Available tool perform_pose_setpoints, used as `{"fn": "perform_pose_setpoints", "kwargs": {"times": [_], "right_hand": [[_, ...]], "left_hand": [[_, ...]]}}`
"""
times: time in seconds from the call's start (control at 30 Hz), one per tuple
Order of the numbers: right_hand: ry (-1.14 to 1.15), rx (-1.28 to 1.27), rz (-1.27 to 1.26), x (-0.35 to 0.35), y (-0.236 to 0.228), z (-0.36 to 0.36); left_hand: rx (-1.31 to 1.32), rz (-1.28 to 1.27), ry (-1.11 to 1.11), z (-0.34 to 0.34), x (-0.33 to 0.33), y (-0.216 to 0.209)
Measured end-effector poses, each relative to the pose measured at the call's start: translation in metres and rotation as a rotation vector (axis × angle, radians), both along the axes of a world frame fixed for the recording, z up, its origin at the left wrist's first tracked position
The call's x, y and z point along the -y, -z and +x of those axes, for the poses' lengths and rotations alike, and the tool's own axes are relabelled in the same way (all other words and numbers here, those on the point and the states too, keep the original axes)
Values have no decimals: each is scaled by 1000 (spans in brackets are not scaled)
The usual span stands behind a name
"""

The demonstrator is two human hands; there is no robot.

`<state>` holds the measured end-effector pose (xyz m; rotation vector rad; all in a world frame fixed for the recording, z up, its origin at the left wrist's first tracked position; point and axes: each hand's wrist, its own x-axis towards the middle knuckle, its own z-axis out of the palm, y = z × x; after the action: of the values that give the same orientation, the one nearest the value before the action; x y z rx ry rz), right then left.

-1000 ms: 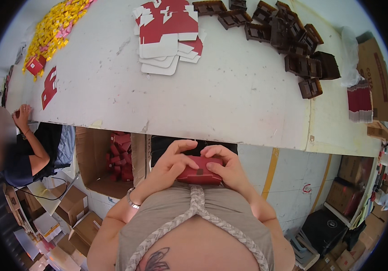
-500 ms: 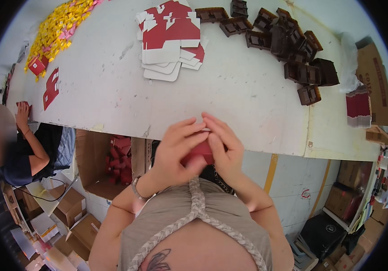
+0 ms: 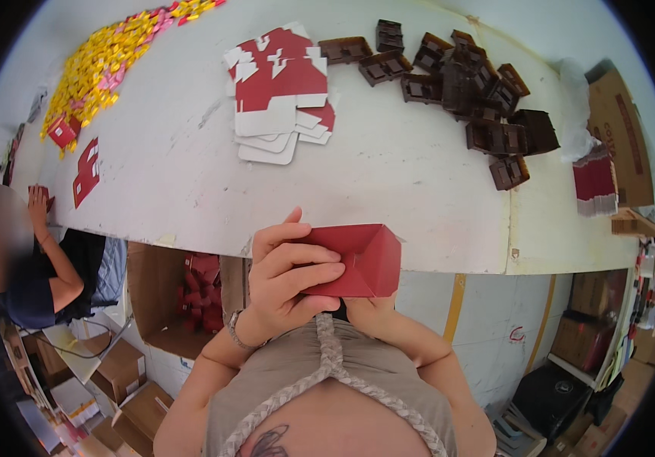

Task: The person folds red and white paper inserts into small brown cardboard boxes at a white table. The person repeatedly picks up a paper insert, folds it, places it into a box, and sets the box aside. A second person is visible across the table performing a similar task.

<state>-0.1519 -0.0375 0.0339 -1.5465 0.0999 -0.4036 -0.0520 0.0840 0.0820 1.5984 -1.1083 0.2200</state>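
A small red cardboard box [image 3: 377,263] is held up in front of my body, just off the near table edge, its inward-folded panels facing up. My left hand [image 3: 289,266] grips it from the left, with fingers bent over the near face and the thumb along the lower edge. From below and behind, my right hand [image 3: 371,314] holds the same box; its fingers are hidden by the box. Farther off on the table [image 3: 190,183] lies a stack of flat red and white box blanks [image 3: 282,91].
Several dark brown plastic trays [image 3: 495,137] lie at the back right. Yellow and pink wrapped pieces [image 3: 99,68] form a heap at the far left. Below the table, a carton [image 3: 160,305] contains red boxes. A co-worker's hand [image 3: 38,199] touches a red piece at the left.
The red box has turned and come up into plain view, its folded panels now showing. My right hand has moved from the box's top to beneath it. The view has shifted slightly.
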Motion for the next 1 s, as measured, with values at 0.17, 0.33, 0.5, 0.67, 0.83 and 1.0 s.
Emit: {"fn": "perform_pose_setpoints", "kwargs": {"times": [0.17, 0.33, 0.5, 0.67, 0.83, 1.0], "right_hand": [[-117, 114, 258, 3, -5, 3], [-75, 55, 193, 4, -5, -2], [37, -190, -297, 14, -25, 7], [-84, -60, -691, 49, -24, 41], [745, 13, -895, 162, -14, 130], [999, -622, -1310, 249, 16, 167]], "left_hand": [[118, 332, -139, -7, -2, -21], [195, 510, 4, -2, -10, -32], [-414, 89, 79, -12, 2, -7], [-407, 546, 308, 35, 6, -13], [-734, 144, 8, 66, 16, 67], [-413, 342, -154, 64, 25, 81]]}}
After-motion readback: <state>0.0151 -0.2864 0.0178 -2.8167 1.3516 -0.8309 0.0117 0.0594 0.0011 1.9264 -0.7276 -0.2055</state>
